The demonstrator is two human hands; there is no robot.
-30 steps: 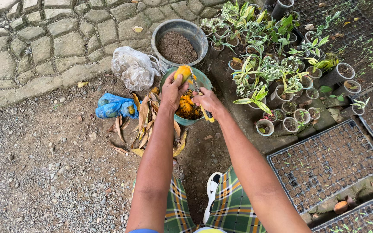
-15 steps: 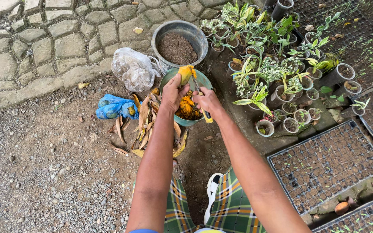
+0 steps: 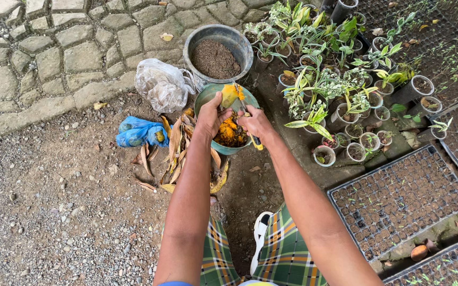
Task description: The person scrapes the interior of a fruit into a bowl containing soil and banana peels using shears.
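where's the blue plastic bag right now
In the head view the blue plastic bag lies on the gravel left of the left hand, below the clear plastic bag.

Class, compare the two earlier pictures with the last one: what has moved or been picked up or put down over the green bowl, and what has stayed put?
Almost nothing has changed. The left hand still holds the yellow piece over the green bowl, and the right hand still grips the yellow-handled knife against it. Nothing was taken up or let go. The soil bucket, both bags and the potted plants lie as before.
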